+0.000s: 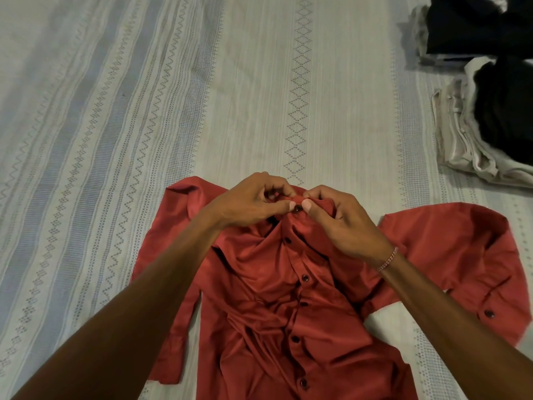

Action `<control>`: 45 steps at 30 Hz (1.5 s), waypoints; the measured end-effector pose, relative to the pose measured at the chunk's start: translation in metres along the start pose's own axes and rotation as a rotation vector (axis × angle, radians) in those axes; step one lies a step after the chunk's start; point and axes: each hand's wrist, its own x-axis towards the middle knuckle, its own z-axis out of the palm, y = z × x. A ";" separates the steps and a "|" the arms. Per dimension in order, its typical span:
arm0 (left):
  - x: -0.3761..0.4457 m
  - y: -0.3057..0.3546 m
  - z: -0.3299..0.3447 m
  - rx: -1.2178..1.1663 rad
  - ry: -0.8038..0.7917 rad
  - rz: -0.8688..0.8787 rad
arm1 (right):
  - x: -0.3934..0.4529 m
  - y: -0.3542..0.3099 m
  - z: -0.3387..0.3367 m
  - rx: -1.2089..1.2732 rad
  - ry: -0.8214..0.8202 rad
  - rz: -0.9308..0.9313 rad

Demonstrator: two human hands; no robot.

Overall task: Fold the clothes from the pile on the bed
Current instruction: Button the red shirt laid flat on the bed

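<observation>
Pale patterned bedspread [173, 111] covers the bed, with bands of zigzags and diamonds running away from the viewer. Nearest, a red button-up shirt [274, 298] lies face up on it, rumpled, sleeves spread to both sides, dark buttons down the front. Both forearms reach over it to the collar, where the left hand [251, 203] and right hand [343, 217] pinch the cloth around the top button [297, 208], thumbs almost touching. Farther right, folded clothes [490, 116], cream and black, sit stacked.
</observation>
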 end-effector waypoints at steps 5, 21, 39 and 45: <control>-0.001 0.003 0.001 0.022 -0.002 0.047 | 0.003 0.000 -0.006 -0.002 -0.103 0.016; -0.013 0.004 0.005 0.020 0.176 -0.048 | -0.006 0.007 -0.012 -0.627 0.151 -0.234; -0.011 0.001 0.024 -0.961 0.622 -0.776 | -0.021 -0.002 0.014 0.614 0.527 0.820; -0.017 0.016 0.014 -1.460 0.595 -0.765 | -0.010 -0.019 -0.001 1.259 0.576 0.878</control>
